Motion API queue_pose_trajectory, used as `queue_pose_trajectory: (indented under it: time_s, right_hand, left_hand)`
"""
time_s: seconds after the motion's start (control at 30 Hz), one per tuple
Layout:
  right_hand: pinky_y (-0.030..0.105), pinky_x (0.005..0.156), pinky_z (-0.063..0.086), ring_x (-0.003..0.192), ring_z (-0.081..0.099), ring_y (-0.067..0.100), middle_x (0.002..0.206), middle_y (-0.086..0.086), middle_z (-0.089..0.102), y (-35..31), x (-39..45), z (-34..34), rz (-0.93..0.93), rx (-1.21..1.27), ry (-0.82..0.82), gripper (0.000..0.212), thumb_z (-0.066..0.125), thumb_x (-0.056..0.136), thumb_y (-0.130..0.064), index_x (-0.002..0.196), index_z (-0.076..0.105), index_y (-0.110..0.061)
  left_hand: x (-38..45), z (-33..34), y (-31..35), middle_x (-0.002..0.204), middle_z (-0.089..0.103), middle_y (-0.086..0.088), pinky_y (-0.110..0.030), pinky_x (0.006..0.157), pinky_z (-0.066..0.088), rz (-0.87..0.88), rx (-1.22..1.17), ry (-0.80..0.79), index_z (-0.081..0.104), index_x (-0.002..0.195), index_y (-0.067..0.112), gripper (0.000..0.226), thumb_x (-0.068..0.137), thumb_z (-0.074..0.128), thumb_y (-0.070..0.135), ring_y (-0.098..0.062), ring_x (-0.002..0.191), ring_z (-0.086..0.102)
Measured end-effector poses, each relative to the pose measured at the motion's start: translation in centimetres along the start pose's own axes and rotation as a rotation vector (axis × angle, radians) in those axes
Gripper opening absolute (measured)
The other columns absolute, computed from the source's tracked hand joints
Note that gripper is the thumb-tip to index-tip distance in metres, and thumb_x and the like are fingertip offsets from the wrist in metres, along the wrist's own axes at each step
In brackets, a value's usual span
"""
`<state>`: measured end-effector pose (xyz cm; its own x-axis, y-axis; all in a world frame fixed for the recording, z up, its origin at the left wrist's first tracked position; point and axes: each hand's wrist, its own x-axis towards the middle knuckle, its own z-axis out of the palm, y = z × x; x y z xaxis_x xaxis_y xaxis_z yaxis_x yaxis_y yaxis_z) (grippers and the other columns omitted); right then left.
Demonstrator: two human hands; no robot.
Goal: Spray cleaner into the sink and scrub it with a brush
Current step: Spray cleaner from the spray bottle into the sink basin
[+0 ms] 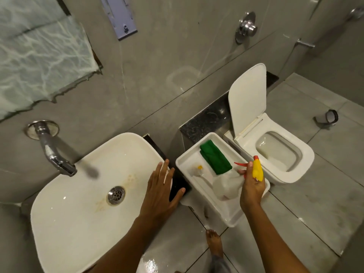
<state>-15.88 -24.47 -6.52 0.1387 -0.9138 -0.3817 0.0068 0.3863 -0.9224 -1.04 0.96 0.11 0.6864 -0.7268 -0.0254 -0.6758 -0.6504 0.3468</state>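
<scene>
Over the tray [232, 217], right hand [252, 186] grasps the half-hidden spray bottle [226, 187]; left hand [160, 191] released.

No text, label or number can be read anywhere — nothing legible.

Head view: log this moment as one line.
step: picking up spray bottle | right hand: on bottle, over tray | left hand: open, at sink rim | brush: in tray

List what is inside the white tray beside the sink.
In the white tray: a folded green cloth, a white brush, and the spray bottle gripped by the right hand. Anything beneath the bottle is hidden.
</scene>
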Motion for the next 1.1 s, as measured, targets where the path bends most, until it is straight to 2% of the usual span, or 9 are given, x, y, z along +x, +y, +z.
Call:
queue_pose_trajectory:
  time_s: [0.1,0.23,0.37,0.5,0.7,0.8,0.9,0.97,1.1]
  right_hand:
    - [0.046,0.093,0.061,0.07,0.07,0.013,0.072,-0.006,0.071,-2.0,-1.8,1.7,0.024,0.049,-0.164,0.038,0.064,0.092,-0.068,0.103,0.077,-0.034]
    - [0.042,0.077,0.056,0.065,0.061,0.014,0.08,0.006,0.073,-4.5,-4.7,4.3,0.007,-0.048,-0.397,0.066,0.054,0.093,-0.076,0.102,0.075,-0.014]
    - [0.048,0.092,0.064,0.1,0.078,0.018,0.104,-0.004,0.082,-6.6,-9.4,6.5,0.108,-0.196,-0.607,0.047,0.057,0.084,-0.08,0.097,0.079,-0.041]
    - [0.043,0.074,0.067,0.11,0.077,0.021,0.113,0.002,0.082,-7.9,-15.2,8.5,0.22,-0.158,-0.876,0.041,0.061,0.088,-0.074,0.087,0.08,-0.038]
    - [0.045,0.065,0.066,0.084,0.079,0.015,0.084,0.012,0.077,-5.4,-23.3,10.5,0.259,-0.493,-1.189,0.065,0.06,0.08,-0.085,0.088,0.07,-0.021]
    - [0.046,0.066,0.067,0.087,0.076,0.021,0.09,0.021,0.075,-4.0,-26.9,11.1,0.269,-0.59,-1.242,0.059,0.059,0.081,-0.085,0.079,0.068,-0.027]
    - [0.041,0.065,0.067,0.095,0.076,0.024,0.087,0.012,0.078,-2.9,-29.6,11.4,0.236,-0.666,-1.262,0.055,0.057,0.085,-0.081,0.081,0.07,-0.028]
    - [0.033,0.063,0.064,0.085,0.074,0.018,0.084,0.01,0.079,-2.5,-30.7,11.4,0.171,-0.719,-1.282,0.056,0.054,0.087,-0.08,0.076,0.069,-0.027]
    - [0.048,0.079,0.063,0.053,0.066,0.012,0.061,0.014,0.067,-1.2,-31.9,11.5,0.048,-0.784,-1.206,0.052,0.054,0.095,-0.069,0.088,0.073,-0.021]
  left_hand:
    - [-1.5,-0.9,0.2,0.18,0.009,0.001,-0.04,0.135,0.01,-0.014,-0.005,0.017,0.032,0.167,0.02,0.079,0.103,0.048,0.065,-0.02,0.168,0.005]
    - [-3.3,-2.2,-0.2,0.179,0.02,-0.001,-0.043,0.136,0.016,-0.113,-0.048,0.072,0.035,0.165,0.018,0.078,0.102,0.055,0.062,-0.023,0.167,0.017]
    - [-5.4,-3.9,-1.6,0.175,0.03,-0.012,-0.053,0.133,0.028,-0.22,-0.068,0.153,0.045,0.158,0.008,0.071,0.103,0.065,0.048,-0.034,0.162,0.03]
    - [-8.0,-5.4,-4.2,0.169,0.041,-0.018,-0.055,0.131,0.03,-0.432,-0.118,0.261,0.056,0.149,0.002,0.066,0.104,0.056,0.051,-0.039,0.156,0.039]
    - [-14.0,-7.0,-10.3,0.159,0.05,-0.027,-0.062,0.123,0.036,-0.739,-0.098,0.408,0.059,0.142,-0.004,0.074,0.1,0.044,0.055,-0.047,0.15,0.045]
    - [-16.4,-7.4,-12.4,0.155,0.054,-0.03,-0.064,0.121,0.037,-0.848,-0.06,0.473,0.061,0.138,-0.008,0.068,0.1,0.048,0.047,-0.05,0.147,0.048]
    - [-18.2,-7.3,-14.0,0.156,0.053,-0.031,-0.064,0.122,0.033,-0.87,-0.024,0.499,0.06,0.139,-0.01,0.074,0.103,0.036,0.05,-0.05,0.149,0.046]
    - [-18.7,-7.2,-14.8,0.161,0.048,-0.029,-0.062,0.127,0.028,-0.897,-0.045,0.499,0.057,0.144,-0.008,0.071,0.105,0.036,0.047,-0.048,0.154,0.041]
    - [-18.9,-7.0,-15.7,0.162,0.048,-0.026,-0.06,0.127,0.031,-0.899,-0.084,0.566,0.057,0.145,-0.006,0.06,0.106,0.041,0.037,-0.047,0.153,0.043]
